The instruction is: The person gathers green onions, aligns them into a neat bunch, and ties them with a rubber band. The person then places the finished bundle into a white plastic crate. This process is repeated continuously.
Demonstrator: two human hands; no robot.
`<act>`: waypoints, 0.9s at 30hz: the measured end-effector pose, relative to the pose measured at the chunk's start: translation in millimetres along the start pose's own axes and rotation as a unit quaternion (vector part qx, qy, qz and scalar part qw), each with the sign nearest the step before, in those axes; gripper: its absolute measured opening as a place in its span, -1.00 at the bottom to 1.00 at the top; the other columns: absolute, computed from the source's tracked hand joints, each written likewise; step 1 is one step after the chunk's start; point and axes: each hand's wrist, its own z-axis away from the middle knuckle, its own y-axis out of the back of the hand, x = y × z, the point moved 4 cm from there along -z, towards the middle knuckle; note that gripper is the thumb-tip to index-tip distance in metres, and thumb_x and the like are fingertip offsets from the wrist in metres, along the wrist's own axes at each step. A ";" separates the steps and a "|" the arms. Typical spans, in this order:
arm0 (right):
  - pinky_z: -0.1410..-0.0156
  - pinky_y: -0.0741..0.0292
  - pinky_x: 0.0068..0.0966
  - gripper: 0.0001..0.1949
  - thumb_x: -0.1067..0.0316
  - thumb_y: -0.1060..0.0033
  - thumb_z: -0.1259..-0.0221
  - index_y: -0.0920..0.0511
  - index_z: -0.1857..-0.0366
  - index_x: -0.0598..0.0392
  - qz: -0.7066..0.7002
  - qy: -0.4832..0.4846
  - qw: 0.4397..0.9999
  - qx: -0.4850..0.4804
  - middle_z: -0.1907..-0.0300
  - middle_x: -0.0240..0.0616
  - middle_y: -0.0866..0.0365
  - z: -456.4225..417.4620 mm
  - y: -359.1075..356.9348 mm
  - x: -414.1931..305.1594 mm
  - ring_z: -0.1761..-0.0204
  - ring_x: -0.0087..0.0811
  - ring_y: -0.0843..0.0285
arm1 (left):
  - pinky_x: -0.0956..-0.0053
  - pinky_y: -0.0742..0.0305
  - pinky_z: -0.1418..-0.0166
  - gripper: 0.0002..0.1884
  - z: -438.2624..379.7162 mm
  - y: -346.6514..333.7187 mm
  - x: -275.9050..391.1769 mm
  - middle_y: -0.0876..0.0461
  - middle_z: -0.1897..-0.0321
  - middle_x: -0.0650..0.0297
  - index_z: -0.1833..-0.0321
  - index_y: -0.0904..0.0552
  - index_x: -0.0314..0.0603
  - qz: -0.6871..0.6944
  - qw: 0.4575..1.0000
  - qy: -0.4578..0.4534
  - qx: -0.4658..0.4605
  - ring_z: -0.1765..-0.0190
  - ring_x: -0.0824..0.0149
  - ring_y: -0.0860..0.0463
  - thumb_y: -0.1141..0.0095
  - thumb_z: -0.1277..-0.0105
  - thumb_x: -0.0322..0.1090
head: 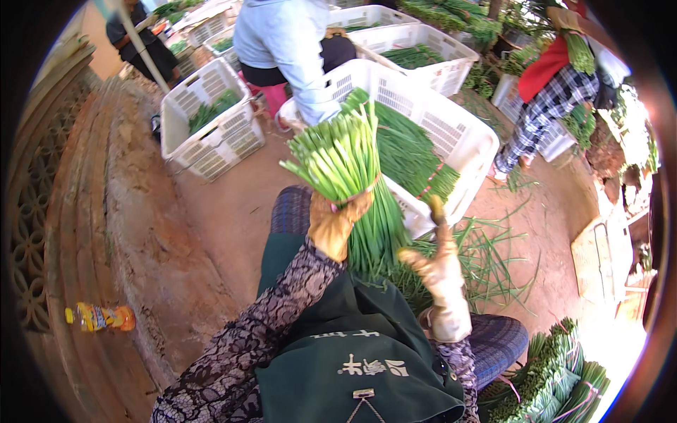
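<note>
My left hand (pixel 338 219), in a stained work glove, grips a thick bundle of long green leafy stalks (pixel 341 153) that look like garlic chives. A reddish band goes round the bundle just above the fist; pale cut ends point up and away, while darker leaves hang over my lap. To the right, my right hand (pixel 439 269), in a pale glove with yellowed fingertips, is raised with thumb and finger apart and holds nothing. Beyond both hands is a white plastic crate (pixel 449 137), with banded green bundles (pixel 407 143) lying inside.
Loose leaves (pixel 492 259) lie on the ground beside my right hand. Tied bundles (pixel 550 380) are stacked at lower right. Another white crate (pixel 211 132) stands left, near a stepped ledge with a drink bottle (pixel 100 317). A co-worker's pale blue sleeve (pixel 312 79) reaches by the near crate.
</note>
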 end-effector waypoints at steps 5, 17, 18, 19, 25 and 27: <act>-0.43 -0.39 -0.41 0.05 0.46 -0.67 0.05 -0.10 -0.58 0.04 -0.076 -0.157 0.979 -0.107 -0.38 -0.22 -0.47 8.4 -16.7 69.0 -0.36 -0.37 -0.42 | 0.15 -0.63 -0.14 -0.54 17.1 -46.4 -15.0 -0.59 -0.21 0.03 -0.29 -0.50 -0.27 -0.136 0.989 0.048 -0.002 -0.22 0.09 -0.60 -0.19 -0.35 -0.33; -0.20 -0.55 -0.42 -0.52 0.19 -0.40 -0.21 -0.60 -0.19 0.17 0.287 -0.332 0.876 -0.200 -0.02 -0.06 -0.75 101.8 82.4 153.1 -0.09 -0.24 -0.70 | 0.38 -0.69 -0.15 -0.48 -54.9 11.3 -6.3 -0.70 -0.09 0.14 -0.25 -0.50 -0.27 -0.249 0.967 -0.018 0.040 -0.08 0.26 -0.72 -0.35 -0.22 -0.65; -0.21 -0.54 -0.43 -0.51 0.20 -0.39 -0.22 -0.59 -0.21 0.16 0.227 -0.344 0.894 -0.178 -0.04 -0.08 -0.75 103.5 88.3 151.2 -0.10 -0.26 -0.69 | 0.38 -0.70 -0.16 -0.47 -69.4 17.6 -3.2 -0.70 -0.08 0.13 -0.25 -0.49 -0.27 -0.294 0.954 -0.047 0.047 -0.07 0.26 -0.73 -0.35 -0.22 -0.65; -0.22 -0.54 -0.44 -0.52 0.20 -0.39 -0.24 -0.59 -0.21 0.16 0.234 -0.355 0.892 -0.155 -0.06 -0.09 -0.74 105.4 92.8 154.1 -0.11 -0.27 -0.69 | 0.38 -0.70 -0.16 -0.46 -79.0 20.1 0.9 -0.70 -0.08 0.13 -0.25 -0.49 -0.25 -0.281 0.956 -0.065 0.059 -0.06 0.25 -0.73 -0.36 -0.22 -0.64; -0.21 -0.53 -0.46 -0.55 0.29 -0.40 -0.28 -0.58 -0.22 0.19 0.245 -0.369 0.888 -0.125 -0.06 -0.20 -0.74 95.1 82.6 148.3 -0.08 -0.36 -0.66 | 0.21 -0.70 -0.10 -0.53 -153.6 89.4 19.6 -0.70 -0.04 0.03 -0.16 -0.54 -0.35 -0.131 0.978 -0.096 0.133 -0.05 0.10 -0.71 -0.39 -0.18 -0.61; -0.17 -0.54 -0.49 -0.58 0.31 -0.38 -0.31 -0.59 -0.20 0.21 0.177 -0.364 0.909 -0.105 -0.01 -0.24 -0.76 95.0 79.0 156.7 -0.02 -0.43 -0.66 | 0.04 -0.58 -0.18 -0.43 -176.2 125.3 38.8 -0.68 -0.06 0.06 -0.15 -0.58 -0.36 -0.489 0.828 -0.167 0.219 -0.09 0.08 -0.66 -0.55 -0.10 -0.33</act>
